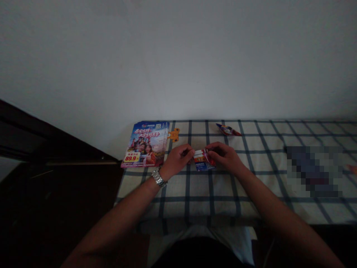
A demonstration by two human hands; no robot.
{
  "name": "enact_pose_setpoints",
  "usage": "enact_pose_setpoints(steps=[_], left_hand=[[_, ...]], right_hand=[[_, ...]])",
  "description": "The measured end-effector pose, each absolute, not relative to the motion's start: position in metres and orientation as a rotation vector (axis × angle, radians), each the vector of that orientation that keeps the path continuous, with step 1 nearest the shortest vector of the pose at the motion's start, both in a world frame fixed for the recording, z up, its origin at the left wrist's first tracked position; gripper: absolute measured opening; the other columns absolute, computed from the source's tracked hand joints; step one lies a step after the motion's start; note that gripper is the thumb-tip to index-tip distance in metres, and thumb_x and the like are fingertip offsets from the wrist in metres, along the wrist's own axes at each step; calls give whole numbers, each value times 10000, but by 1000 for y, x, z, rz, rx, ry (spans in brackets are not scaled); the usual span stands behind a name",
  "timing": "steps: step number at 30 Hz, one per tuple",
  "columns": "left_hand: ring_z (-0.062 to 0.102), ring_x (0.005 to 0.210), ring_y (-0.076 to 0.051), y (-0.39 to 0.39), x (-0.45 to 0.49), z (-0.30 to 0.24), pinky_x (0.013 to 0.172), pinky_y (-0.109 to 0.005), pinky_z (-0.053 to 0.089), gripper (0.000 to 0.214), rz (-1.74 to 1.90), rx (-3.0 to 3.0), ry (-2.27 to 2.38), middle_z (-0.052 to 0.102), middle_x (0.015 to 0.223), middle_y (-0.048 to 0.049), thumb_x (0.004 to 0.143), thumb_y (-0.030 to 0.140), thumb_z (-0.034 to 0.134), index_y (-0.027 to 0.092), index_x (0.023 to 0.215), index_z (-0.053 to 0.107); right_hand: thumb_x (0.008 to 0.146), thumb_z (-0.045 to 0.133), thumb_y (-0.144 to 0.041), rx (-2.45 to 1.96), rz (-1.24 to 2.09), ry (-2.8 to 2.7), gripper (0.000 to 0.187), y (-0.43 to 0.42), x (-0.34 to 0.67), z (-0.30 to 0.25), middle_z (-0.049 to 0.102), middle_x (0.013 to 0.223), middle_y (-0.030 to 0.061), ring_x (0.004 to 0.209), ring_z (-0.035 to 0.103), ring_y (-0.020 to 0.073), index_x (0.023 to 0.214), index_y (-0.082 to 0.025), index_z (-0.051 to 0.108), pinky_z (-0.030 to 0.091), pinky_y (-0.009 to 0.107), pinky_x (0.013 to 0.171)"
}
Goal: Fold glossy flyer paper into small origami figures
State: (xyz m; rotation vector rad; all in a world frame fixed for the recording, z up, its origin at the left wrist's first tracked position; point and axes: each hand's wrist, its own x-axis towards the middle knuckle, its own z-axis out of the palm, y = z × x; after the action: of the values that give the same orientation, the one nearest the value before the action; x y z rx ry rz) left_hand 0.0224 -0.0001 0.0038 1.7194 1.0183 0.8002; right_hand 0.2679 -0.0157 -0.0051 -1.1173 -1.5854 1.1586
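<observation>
At the left, a stack of colourful printed flyers (145,144) is laid on a checked cloth (223,208), near its edge, and an orange cut-out piece (174,134) is seen just beside the stack's upper corner. A silver wristwatch (158,177) is worn on the left wrist. A small folded printed leaflet (203,160) is held above the cloth between the left hand (176,162) and the right hand (224,158); its edges are pinched narrowly by the fingers of both hands. Farther away, a small folded paper (227,130) is lying apart from the hands, near the white wall (178,59). At the right, a dark object (314,171) on the cloth is blurred, so it cannot be identified.
</observation>
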Motion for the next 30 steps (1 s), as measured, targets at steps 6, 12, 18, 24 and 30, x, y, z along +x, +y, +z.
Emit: enact_pose_setpoints(steps=[6,12,18,24,30], left_hand=[[581,615,-134,0,21,1,580,-241,444,321,804,1736,1048,601,678,15,950,467,582,182,804,593],[611,761,-152,-2,23,2,689,-249,467,335,838,1841,1010,670,842,-17,993,482,535,184,895,653],[627,770,-161,-5,28,1,676,-250,456,338,765,1847,1017,689,842,-11,977,516,580,193,955,679],[618,757,-160,-4,28,2,673,-254,452,356,777,1854,1028,686,827,-12,981,518,564,188,912,676],[615,752,-158,-5,28,3,662,-251,441,358,767,1856,1044,681,822,-9,980,520,558,187,920,674]], right_hand=[[856,769,-465,-1117,1178,-1554,320,-16,266,-4,761,976,49,888,729,215,1076,-240,715,611,375,824],[856,768,-438,-1127,1204,-1576,279,-17,265,-5,769,957,43,863,733,212,1049,-240,725,609,370,805],[867,766,-408,-1124,1180,-1639,265,-18,264,-6,765,979,36,886,731,207,1071,-245,720,595,363,836],[876,748,-457,-1131,1186,-1620,292,-17,262,-7,768,963,38,863,731,208,1074,-244,717,602,358,802],[886,724,-472,-1214,1131,-1678,265,-16,264,-3,780,879,31,793,730,211,981,-226,745,598,348,735]])
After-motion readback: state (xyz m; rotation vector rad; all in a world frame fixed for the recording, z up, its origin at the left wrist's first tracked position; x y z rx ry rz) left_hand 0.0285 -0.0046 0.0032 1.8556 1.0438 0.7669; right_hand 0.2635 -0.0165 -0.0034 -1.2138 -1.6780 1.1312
